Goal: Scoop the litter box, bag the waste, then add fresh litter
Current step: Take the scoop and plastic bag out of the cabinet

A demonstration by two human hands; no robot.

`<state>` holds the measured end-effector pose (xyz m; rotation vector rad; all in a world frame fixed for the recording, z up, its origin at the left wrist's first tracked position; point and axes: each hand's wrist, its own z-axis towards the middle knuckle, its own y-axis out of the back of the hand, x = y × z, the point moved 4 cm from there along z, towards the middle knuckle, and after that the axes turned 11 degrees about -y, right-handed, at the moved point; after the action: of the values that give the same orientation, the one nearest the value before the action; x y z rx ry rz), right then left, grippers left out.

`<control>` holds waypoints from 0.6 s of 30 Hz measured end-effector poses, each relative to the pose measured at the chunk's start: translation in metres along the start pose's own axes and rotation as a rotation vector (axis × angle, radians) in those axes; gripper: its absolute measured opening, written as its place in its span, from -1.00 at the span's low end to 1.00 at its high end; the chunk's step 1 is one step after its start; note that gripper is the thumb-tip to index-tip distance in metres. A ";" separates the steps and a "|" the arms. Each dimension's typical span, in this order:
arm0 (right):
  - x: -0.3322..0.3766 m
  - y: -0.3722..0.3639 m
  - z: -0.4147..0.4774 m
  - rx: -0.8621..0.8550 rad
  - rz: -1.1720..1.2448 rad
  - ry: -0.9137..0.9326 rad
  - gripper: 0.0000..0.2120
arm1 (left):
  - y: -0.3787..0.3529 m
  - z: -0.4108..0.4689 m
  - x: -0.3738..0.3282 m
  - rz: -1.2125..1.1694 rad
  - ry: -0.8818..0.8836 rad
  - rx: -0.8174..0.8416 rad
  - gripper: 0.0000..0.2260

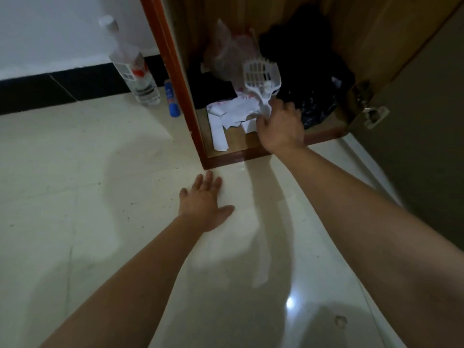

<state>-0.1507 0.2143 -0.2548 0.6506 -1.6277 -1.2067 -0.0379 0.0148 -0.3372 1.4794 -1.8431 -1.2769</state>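
A white slotted litter scoop (259, 75) stands tilted inside the open wooden cabinet (226, 156), its head up and its handle down. My right hand (280, 126) reaches into the cabinet and its fingers curl round the scoop's handle. My left hand (204, 204) rests flat on the pale tiled floor in front of the cabinet, fingers spread and holding nothing. Behind the scoop lie a crumpled translucent plastic bag (226, 51) and black bags (308, 66). No litter box is in view.
White paper scraps (226, 116) lie on the cabinet floor. A clear plastic bottle (133, 66) and a small blue tube (172, 97) stand against the wall left of the cabinet. The cabinet door (401, 46) hangs open at the right, with a latch (374, 116).
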 end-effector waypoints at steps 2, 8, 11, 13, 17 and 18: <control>0.004 -0.006 0.015 0.061 -0.031 -0.040 -0.49 | 0.004 0.002 0.002 0.013 -0.013 0.018 -0.20; 0.003 -0.009 0.032 0.162 0.098 -0.167 -0.54 | 0.010 0.003 0.004 0.020 -0.016 0.033 -0.17; 0.004 -0.003 0.029 0.129 0.049 -0.108 -0.58 | 0.010 0.002 0.005 0.045 -0.022 0.013 -0.17; 0.002 -0.002 0.026 0.149 0.011 -0.094 -0.60 | 0.009 0.001 0.005 0.047 -0.029 0.007 -0.18; -0.006 0.001 0.016 0.134 0.027 -0.094 -0.64 | 0.007 0.001 0.006 0.065 -0.028 -0.002 -0.18; -0.008 0.002 0.013 0.119 0.026 -0.074 -0.64 | 0.006 0.001 0.007 0.069 -0.028 -0.003 -0.18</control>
<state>-0.1593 0.2270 -0.2562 0.6636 -1.7753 -1.1341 -0.0442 0.0087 -0.3342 1.3911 -1.8924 -1.2731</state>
